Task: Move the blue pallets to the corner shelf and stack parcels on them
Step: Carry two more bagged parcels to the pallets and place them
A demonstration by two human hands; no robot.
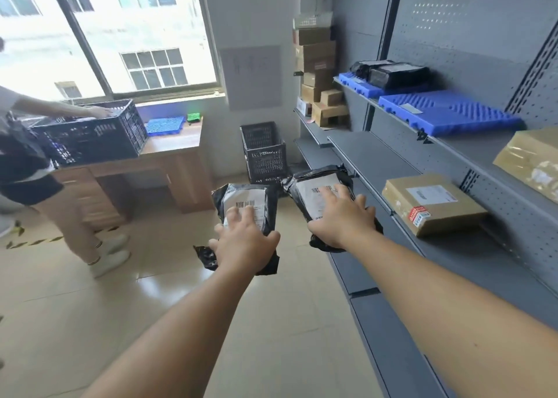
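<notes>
Parcels held mid-air: left hand (244,243) grips left parcel (247,200), right hand (341,219) grips right parcel (314,186) at its 2 o'clock; blue pallets (447,114) lie on shelf (471,153) toward 2 o'clock.

Both arms are reaching out; the left hand (244,240) is gripping a black parcel (269,204) at about 12 o'clock, fingers lying over its white label; the right hand (341,216) is gripping a second black parcel (314,183) toward 1 o'clock; up at 2 o'clock a bare blue pallet (447,114) is sitting on the grey shelf (377,153); beyond it a farther blue pallet (357,86) is carrying dark parcels (392,73); at 10 o'clock another person's hand (101,112) is resting on a black crate (90,135).
</notes>
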